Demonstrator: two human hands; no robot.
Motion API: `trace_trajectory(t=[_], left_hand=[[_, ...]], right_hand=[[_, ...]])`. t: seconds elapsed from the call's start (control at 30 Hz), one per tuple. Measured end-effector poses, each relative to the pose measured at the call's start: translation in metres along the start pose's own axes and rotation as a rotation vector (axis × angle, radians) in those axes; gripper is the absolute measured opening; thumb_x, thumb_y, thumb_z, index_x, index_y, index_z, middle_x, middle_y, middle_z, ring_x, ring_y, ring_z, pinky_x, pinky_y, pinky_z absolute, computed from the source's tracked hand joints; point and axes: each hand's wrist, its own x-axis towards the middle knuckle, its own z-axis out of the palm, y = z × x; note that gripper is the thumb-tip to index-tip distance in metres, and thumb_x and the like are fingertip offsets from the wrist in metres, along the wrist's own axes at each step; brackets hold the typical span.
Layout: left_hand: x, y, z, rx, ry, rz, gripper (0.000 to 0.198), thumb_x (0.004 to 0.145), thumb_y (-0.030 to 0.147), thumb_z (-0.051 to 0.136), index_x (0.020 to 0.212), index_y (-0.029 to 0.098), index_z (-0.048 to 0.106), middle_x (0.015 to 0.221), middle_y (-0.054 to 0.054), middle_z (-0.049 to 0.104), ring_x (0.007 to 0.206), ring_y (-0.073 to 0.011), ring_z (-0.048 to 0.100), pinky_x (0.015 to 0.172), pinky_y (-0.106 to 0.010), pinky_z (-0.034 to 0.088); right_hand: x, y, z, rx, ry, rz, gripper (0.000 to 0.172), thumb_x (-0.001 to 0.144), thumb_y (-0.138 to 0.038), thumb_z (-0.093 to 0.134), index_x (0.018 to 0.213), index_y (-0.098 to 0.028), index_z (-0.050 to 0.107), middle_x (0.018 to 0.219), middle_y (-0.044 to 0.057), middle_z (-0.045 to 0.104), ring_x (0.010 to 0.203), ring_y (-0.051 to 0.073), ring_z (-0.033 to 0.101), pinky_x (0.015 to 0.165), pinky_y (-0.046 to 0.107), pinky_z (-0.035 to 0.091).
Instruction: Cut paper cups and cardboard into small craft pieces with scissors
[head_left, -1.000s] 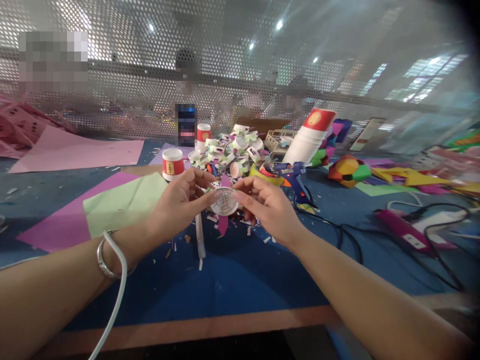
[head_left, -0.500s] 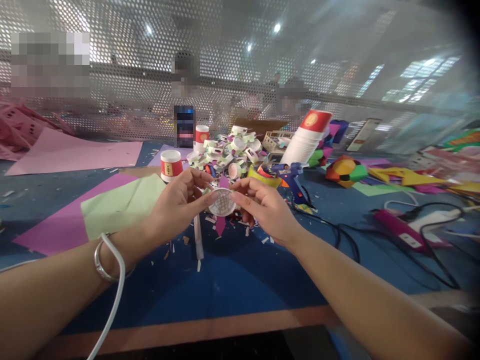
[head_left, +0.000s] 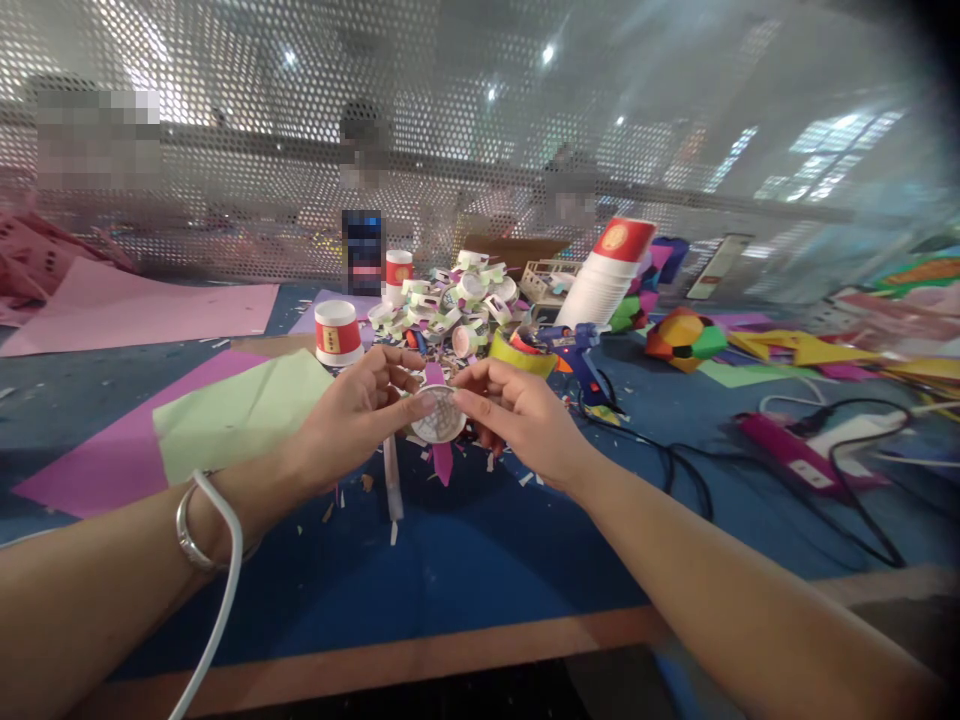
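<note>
Between my two hands is a small round white paper disc [head_left: 437, 422], perhaps a cut-off paper cup bottom, with a faint pattern on its face. A purple paper strip [head_left: 442, 466] sticks out above and below it. My left hand [head_left: 375, 400] pinches the disc's left side between thumb and fingers. On its right side, my right hand [head_left: 514, 405] grips the rim with thumb and fingertips. Just beyond the hands lies a heap of small white cup pieces [head_left: 454, 300] with green and purple paper. A blue glue gun [head_left: 577, 350] stands right of it.
Red-and-white paper cups [head_left: 337, 335] stand at left, and a tilted cup stack [head_left: 607, 275] behind. Green paper [head_left: 240, 415] lies on purple paper. A purple power strip [head_left: 802, 455] with cables is at right. Paper scraps litter the blue table [head_left: 450, 590]. A perforated screen [head_left: 450, 180] rises behind.
The disc has tipped slightly and sits a little lower, so more purple strip shows above it. Both hands keep their hold. The whole view has shifted slightly.
</note>
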Motion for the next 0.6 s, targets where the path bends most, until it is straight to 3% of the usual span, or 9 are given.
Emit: trace_trajectory(t=[0.23,0.4,0.6], left_hand=[[-0.0024,0.0030,0.0016,-0.006,-0.049,-0.094,0.050,0.085,0.037,0.074,0.122,0.017,0.048,0.083,-0.001,0.060,0.073,-0.0140,0.059,0.065,-0.027,0.047],[-0.0022,-0.0005,0.0002,0.018,-0.084,-0.061,0.061,0.080,0.034,0.079,0.128,0.020,0.043,0.094,-0.003,0.060,0.080,-0.0160,0.061,0.069,-0.030,0.049],[-0.0023,-0.0012,0.0006,0.049,-0.096,-0.026,0.062,0.078,0.027,0.079,0.128,0.019,0.043,0.089,-0.001,0.061,0.073,-0.0135,0.059,0.064,-0.027,0.047]], right_hand=[[-0.0011,-0.0024,0.0014,-0.015,-0.046,-0.012,0.026,0.091,-0.041,0.067,0.099,-0.017,0.060,0.073,-0.004,0.059,0.049,0.006,0.054,0.043,0.019,0.044],[-0.0014,-0.0019,0.0027,-0.025,-0.078,-0.028,0.028,0.089,-0.042,0.069,0.099,-0.017,0.060,0.075,-0.003,0.060,0.050,0.006,0.054,0.044,0.020,0.044],[-0.0019,-0.0025,0.0037,-0.046,-0.122,-0.012,0.032,0.088,-0.046,0.070,0.099,-0.018,0.061,0.076,-0.002,0.059,0.052,0.007,0.054,0.044,0.020,0.044]])
